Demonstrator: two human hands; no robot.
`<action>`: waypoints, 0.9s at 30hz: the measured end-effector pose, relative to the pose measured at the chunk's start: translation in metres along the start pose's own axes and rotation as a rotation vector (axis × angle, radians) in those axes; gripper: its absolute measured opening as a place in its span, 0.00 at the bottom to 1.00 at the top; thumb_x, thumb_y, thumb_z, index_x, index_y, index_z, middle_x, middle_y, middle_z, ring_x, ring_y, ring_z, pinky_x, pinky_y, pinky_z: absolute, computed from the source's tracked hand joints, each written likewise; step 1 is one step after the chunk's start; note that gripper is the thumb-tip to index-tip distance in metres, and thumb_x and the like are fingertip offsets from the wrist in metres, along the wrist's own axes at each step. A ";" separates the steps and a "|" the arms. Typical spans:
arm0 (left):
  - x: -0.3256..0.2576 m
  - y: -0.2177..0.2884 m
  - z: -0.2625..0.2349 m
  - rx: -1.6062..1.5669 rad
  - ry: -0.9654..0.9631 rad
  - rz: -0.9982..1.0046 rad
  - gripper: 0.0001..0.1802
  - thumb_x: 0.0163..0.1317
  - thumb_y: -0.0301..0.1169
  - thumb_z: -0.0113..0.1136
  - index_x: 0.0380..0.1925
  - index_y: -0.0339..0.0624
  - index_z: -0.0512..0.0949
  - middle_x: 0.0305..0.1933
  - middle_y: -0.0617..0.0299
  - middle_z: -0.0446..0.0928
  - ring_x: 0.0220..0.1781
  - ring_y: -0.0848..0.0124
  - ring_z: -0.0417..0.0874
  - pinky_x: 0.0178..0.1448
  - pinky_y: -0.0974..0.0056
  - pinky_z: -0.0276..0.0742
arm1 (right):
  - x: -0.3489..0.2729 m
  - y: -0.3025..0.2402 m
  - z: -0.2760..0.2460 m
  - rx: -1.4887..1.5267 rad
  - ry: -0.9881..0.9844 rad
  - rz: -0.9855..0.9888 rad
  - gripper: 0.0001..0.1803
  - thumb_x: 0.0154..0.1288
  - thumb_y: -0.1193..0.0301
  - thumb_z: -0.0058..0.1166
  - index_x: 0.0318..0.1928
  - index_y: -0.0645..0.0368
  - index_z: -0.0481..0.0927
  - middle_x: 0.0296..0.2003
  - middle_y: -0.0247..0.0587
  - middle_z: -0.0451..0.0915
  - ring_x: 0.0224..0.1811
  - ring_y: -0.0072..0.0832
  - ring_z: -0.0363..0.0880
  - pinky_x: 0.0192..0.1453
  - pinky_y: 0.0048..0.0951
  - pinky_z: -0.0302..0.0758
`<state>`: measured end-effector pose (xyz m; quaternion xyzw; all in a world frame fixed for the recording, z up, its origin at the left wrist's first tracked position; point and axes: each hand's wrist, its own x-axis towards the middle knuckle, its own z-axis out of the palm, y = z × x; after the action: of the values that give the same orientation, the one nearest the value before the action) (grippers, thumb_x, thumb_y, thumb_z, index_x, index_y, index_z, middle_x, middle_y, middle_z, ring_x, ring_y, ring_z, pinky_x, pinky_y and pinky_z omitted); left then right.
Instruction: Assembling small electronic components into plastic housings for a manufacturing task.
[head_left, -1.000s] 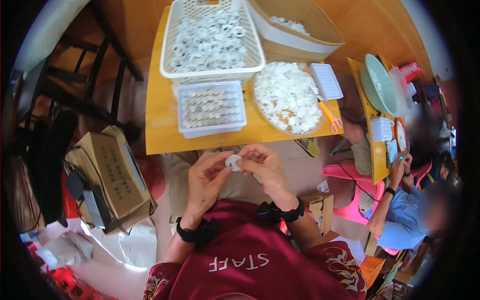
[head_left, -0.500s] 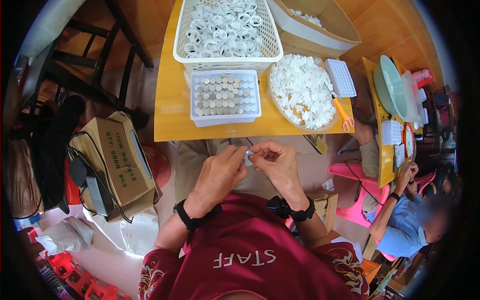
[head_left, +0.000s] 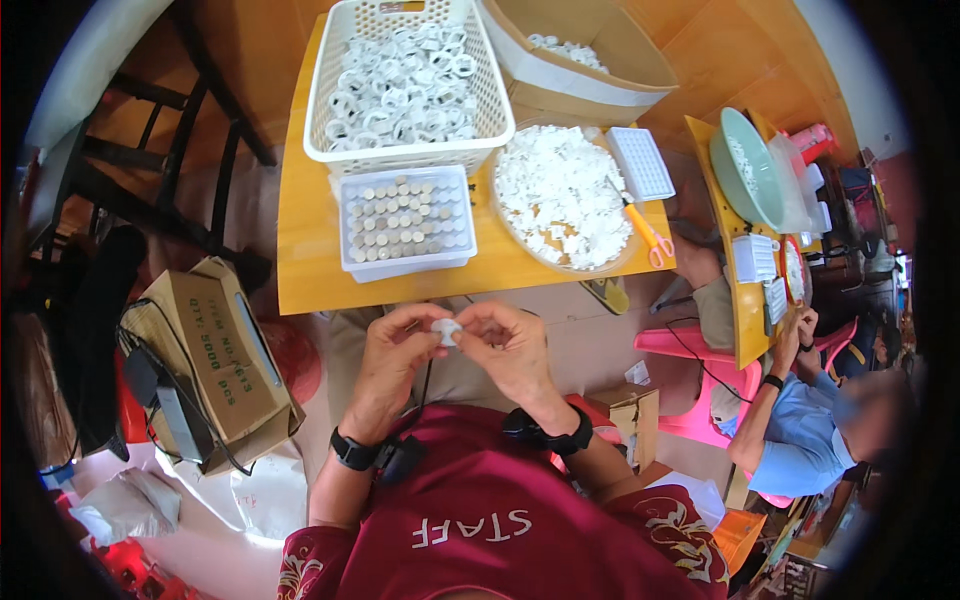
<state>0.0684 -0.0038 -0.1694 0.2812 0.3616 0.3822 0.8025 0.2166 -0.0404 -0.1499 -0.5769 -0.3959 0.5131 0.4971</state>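
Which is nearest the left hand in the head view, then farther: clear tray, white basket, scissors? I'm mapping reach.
From the left hand:
1. Clear tray, straight ahead at the table's near edge.
2. White basket, behind the tray.
3. Scissors, far right.

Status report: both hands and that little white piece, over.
Left hand and right hand both pinching the small white part, below the table edge. Nothing between them.

white basket (head_left: pixel 330 90), orange scissors (head_left: pixel 648 233), cardboard box (head_left: pixel 215 365)
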 end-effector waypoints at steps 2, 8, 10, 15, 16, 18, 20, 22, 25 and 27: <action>-0.001 0.001 0.002 -0.050 -0.018 -0.011 0.11 0.53 0.18 0.52 0.38 0.36 0.75 0.35 0.60 0.75 0.37 0.74 0.77 0.40 0.71 0.74 | -0.001 -0.005 0.003 0.074 -0.003 -0.053 0.08 0.53 0.82 0.56 0.35 0.61 0.78 0.26 0.29 0.78 0.25 0.09 0.72 0.28 0.11 0.67; -0.022 0.018 0.014 -0.023 0.013 0.024 0.15 0.54 0.20 0.54 0.43 0.37 0.75 0.36 0.63 0.73 0.36 0.75 0.76 0.43 0.71 0.75 | -0.007 -0.021 0.001 0.074 -0.021 0.004 0.08 0.54 0.83 0.54 0.36 0.63 0.77 0.29 0.34 0.78 0.28 0.14 0.76 0.31 0.15 0.71; -0.033 0.027 0.020 -0.053 -0.021 0.003 0.17 0.55 0.22 0.56 0.47 0.37 0.73 0.38 0.62 0.72 0.37 0.75 0.76 0.45 0.70 0.75 | -0.005 -0.034 -0.012 0.092 -0.013 0.050 0.08 0.54 0.82 0.54 0.36 0.63 0.77 0.27 0.33 0.78 0.28 0.14 0.75 0.31 0.14 0.71; -0.068 0.034 -0.007 0.145 -0.148 -0.086 0.18 0.56 0.24 0.56 0.48 0.37 0.72 0.39 0.62 0.72 0.39 0.74 0.76 0.45 0.69 0.75 | 0.042 -0.116 -0.076 -0.216 0.274 -0.341 0.07 0.54 0.79 0.51 0.35 0.64 0.76 0.24 0.33 0.76 0.25 0.16 0.74 0.29 0.17 0.71; -0.072 0.033 -0.011 0.209 -0.161 -0.108 0.18 0.55 0.25 0.56 0.48 0.37 0.72 0.39 0.62 0.73 0.39 0.73 0.77 0.45 0.69 0.76 | 0.057 -0.140 -0.086 -0.225 0.307 -0.528 0.08 0.54 0.79 0.52 0.37 0.65 0.76 0.23 0.32 0.76 0.25 0.17 0.73 0.29 0.18 0.71; -0.076 0.031 -0.015 0.233 -0.166 -0.105 0.18 0.56 0.26 0.55 0.48 0.37 0.72 0.39 0.62 0.73 0.39 0.73 0.77 0.45 0.69 0.75 | 0.082 -0.174 -0.111 -0.478 0.481 -0.648 0.12 0.54 0.79 0.53 0.41 0.66 0.75 0.31 0.37 0.77 0.30 0.19 0.76 0.31 0.19 0.73; -0.077 0.027 -0.025 0.254 -0.155 -0.101 0.17 0.57 0.26 0.55 0.48 0.37 0.72 0.39 0.62 0.73 0.39 0.73 0.77 0.45 0.68 0.75 | 0.073 -0.192 -0.094 -0.419 0.476 -0.701 0.13 0.54 0.80 0.53 0.43 0.66 0.75 0.35 0.39 0.76 0.33 0.22 0.76 0.32 0.20 0.74; -0.077 0.021 -0.036 0.242 -0.140 -0.054 0.17 0.57 0.27 0.55 0.48 0.38 0.72 0.40 0.62 0.73 0.39 0.73 0.77 0.46 0.68 0.75 | 0.051 -0.208 -0.069 -0.344 0.403 -0.734 0.17 0.54 0.79 0.54 0.47 0.66 0.73 0.44 0.43 0.72 0.41 0.27 0.77 0.35 0.21 0.76; -0.072 0.023 -0.044 0.239 -0.134 -0.073 0.17 0.58 0.28 0.54 0.48 0.37 0.72 0.40 0.61 0.74 0.40 0.72 0.77 0.46 0.68 0.75 | 0.004 -0.216 -0.043 -0.477 0.218 -1.010 0.24 0.55 0.72 0.55 0.53 0.61 0.68 0.54 0.51 0.65 0.46 0.43 0.76 0.35 0.26 0.78; -0.065 0.019 -0.038 0.233 -0.158 -0.064 0.17 0.58 0.29 0.54 0.48 0.37 0.72 0.40 0.60 0.74 0.40 0.72 0.77 0.46 0.68 0.75 | -0.014 -0.232 -0.052 -0.618 0.225 -1.326 0.30 0.54 0.63 0.57 0.58 0.53 0.64 0.58 0.56 0.60 0.47 0.54 0.73 0.36 0.29 0.79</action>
<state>0.0008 -0.0398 -0.1538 0.3902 0.3480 0.2882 0.8023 0.2783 -0.0177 0.0792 -0.3793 -0.7344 -0.0920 0.5553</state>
